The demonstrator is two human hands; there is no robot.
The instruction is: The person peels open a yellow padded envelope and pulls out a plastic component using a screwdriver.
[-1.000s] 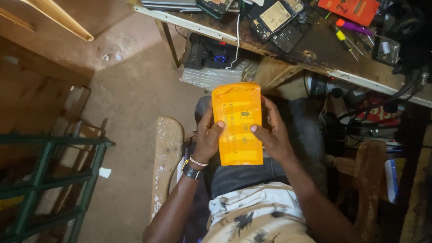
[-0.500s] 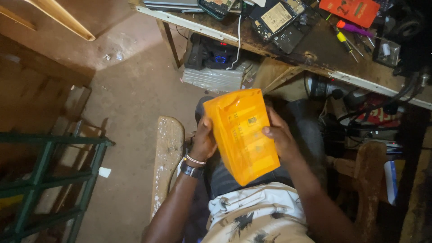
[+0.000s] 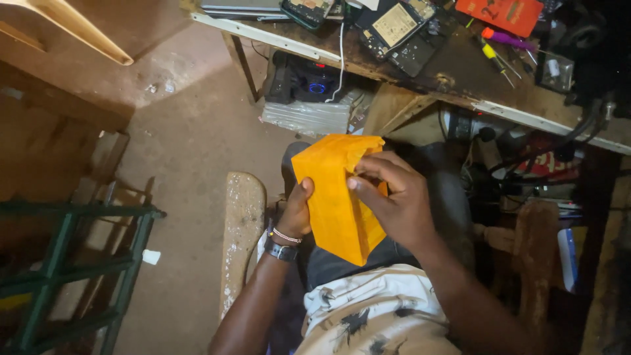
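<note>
1. The left hand grips the left edge of the orange packet, thumb on the near face and fingers hidden behind it. It wears a bead bracelet and a watch at the wrist.
2. The packet is held over the lap, between the two hands and touching both. Its long axis runs from the upper left, near the bench, down to a lower corner that points at the person's patterned shirt. The plain face is towards the camera.
3. The right hand lies across the packet's right edge and upper corner, its fingertips pinched on the top rim, where the material is crumpled. It is the hand nearer the packet's top; the left hand sits lower and steadies the side.
4. Against the earlier frames, the packet is tilted further, its lower end swung right. One second ago it stood upright with a printed face showing. The right hand has climbed from the side edge to the top corner, and the top edge, flat then, is now bent in.
5. Right of the hands, tools and opened phones lie on the bench, well apart from the packet.
</note>
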